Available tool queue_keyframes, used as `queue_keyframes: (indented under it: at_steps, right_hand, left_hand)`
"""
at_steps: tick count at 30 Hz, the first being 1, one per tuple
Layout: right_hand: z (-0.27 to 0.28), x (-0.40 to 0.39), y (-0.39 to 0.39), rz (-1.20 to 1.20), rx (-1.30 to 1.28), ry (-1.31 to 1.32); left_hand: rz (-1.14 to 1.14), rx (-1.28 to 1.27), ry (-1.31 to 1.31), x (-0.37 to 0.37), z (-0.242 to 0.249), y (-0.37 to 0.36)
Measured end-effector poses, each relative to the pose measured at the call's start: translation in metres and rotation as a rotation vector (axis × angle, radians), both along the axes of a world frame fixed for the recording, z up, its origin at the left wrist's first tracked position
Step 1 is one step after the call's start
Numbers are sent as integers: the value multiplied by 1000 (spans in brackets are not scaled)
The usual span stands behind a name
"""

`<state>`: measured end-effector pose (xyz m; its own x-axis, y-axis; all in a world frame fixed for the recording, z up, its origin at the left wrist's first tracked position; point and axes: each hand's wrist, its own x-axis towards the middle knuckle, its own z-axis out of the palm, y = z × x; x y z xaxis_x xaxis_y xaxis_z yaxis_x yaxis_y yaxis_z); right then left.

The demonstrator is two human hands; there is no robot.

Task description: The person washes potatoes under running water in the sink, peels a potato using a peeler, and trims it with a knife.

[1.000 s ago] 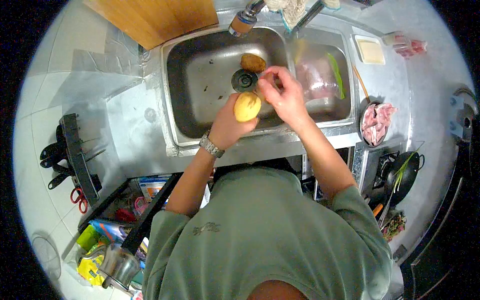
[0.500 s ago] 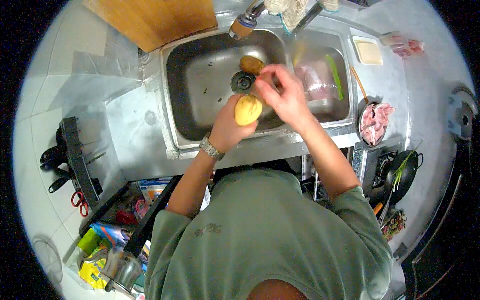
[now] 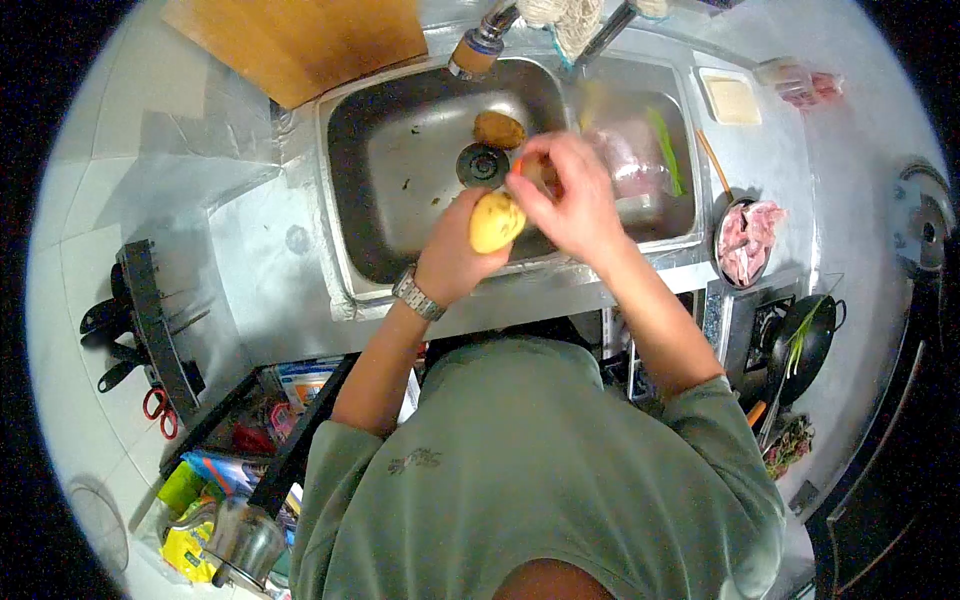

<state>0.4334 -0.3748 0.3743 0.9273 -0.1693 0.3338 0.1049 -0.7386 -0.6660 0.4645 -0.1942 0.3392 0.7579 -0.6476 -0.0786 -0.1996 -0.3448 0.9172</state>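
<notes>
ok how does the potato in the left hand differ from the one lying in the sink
The held potato is pale yellow with dark marks; the sink potato is brown on its visible side.
The held potato is gripped in the left hand; the sink potato lies loose near the drain.
Both look rounded and oval.
</notes>
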Motion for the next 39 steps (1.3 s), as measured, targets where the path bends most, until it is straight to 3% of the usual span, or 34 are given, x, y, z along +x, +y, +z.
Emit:
queue_keyframes:
  at_steps: [2,3,6,8,10,11,12,14,15,20,22,26,28,30,32,38,39]
  right_hand:
    - [-21,5,-10,-183,576,464]
    - [-30,9,-11,-208,746,352]
    - [-21,-4,-12,-238,930,221]
    - [11,-9,-1,-210,789,289]
    - [22,-13,12,166,24,-11]
    - [28,-12,19,202,-28,-9]
    - [23,-8,13,197,-35,-14]
    - [3,0,1,20,277,211]
    - [-4,4,0,-11,565,332]
    - [-17,10,5,-11,493,346]
    - [-13,11,5,-24,677,427]
    - [-31,16,3,-47,615,395]
    - [-44,16,-2,32,191,488]
    - [-60,7,-7,65,285,600]
    - [-77,5,-6,-155,838,425]
    - [19,3,12,-83,854,311]
    - [19,3,13,3,622,233]
  left_hand:
    - [-61,-115,-16,-5,8,-1]
    - [-68,-81,-132,-5,11,-2]
    - [-35,11,-279,4,-11,0]
    - [-49,65,-372,10,-23,4]
    - [-77,113,-450,7,-23,7]
    - [-101,160,-419,7,-20,6]
    - [-125,206,-393,9,-18,4]
    - [-86,87,-429,8,-18,8]
    - [-74,73,-418,8,-23,11]
    - [-52,89,-378,5,-33,21]
    - [-48,80,-397,5,-29,22]
    - [-41,100,-418,-1,-27,23]
    - [52,59,-359,-7,-24,22]
    - [54,-1,-352,-6,-11,15]
    - [94,-56,-357,-1,-8,13]
    - [107,-56,-260,0,-30,19]
    - [102,-47,-271,-1,-31,18]
